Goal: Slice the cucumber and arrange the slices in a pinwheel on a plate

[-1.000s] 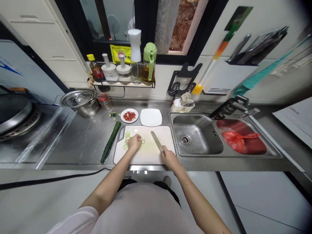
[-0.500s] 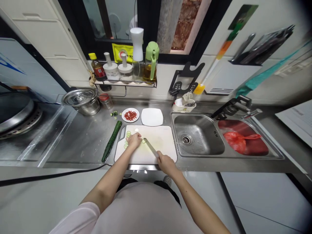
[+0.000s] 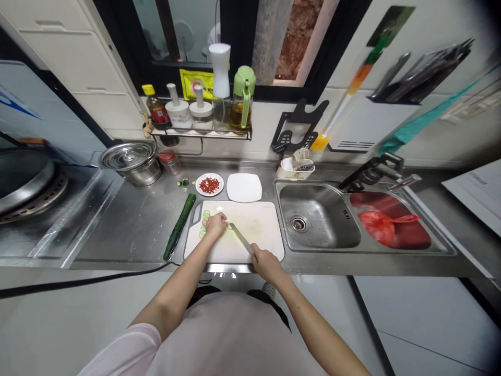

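Observation:
My right hand (image 3: 267,262) grips the handle of a knife (image 3: 242,238) over the white cutting board (image 3: 264,224). Its blade points up and left, with the tip at a small pale-green cucumber slice (image 3: 229,226). From the left, my left hand (image 3: 215,226) rests on the board, fingers bent and closed at the edge of that slice; the fingertips are small and partly hidden. More cucumber slices (image 3: 206,214) lie just left of this hand, some of them covered by it. A whole dark-green cucumber (image 3: 179,227) lies on the counter, left of the board.
Behind the board stand a plate of chopped red pieces (image 3: 209,185) and a white plate (image 3: 244,187). Cucumber scraps (image 3: 185,182) lie nearby. A lidded pot (image 3: 133,162) is at left, a steel sink (image 3: 319,216) at right. Above hangs a condiment rack (image 3: 201,134).
The knife and my right hand have shifted very slightly, with the tip staying at the slice. My left hand keeps its place on the board.

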Tool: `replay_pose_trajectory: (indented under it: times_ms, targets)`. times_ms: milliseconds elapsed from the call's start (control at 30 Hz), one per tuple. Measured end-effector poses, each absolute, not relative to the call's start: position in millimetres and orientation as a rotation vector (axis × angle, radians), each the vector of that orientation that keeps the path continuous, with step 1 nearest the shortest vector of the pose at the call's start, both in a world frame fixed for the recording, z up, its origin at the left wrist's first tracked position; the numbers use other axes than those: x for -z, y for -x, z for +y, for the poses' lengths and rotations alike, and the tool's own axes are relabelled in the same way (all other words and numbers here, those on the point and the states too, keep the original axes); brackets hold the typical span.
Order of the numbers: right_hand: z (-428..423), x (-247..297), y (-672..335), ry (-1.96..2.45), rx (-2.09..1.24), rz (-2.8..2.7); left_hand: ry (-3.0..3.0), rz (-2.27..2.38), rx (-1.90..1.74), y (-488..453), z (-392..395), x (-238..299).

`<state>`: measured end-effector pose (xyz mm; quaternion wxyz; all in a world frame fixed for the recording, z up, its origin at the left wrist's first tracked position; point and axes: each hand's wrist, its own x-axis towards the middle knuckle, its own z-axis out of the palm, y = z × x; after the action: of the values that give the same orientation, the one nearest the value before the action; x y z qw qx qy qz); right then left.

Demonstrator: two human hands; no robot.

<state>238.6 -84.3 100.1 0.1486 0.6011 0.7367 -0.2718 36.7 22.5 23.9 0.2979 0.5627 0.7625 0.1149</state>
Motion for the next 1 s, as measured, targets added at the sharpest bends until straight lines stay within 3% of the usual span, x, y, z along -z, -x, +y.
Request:
replay_pose_trajectory:
  times_ms: [1000]
  targets:
    - [-75,-109,-229,-1.695,0.855,2.009,-1.504,2.012,-0.259,-35,24,-25]
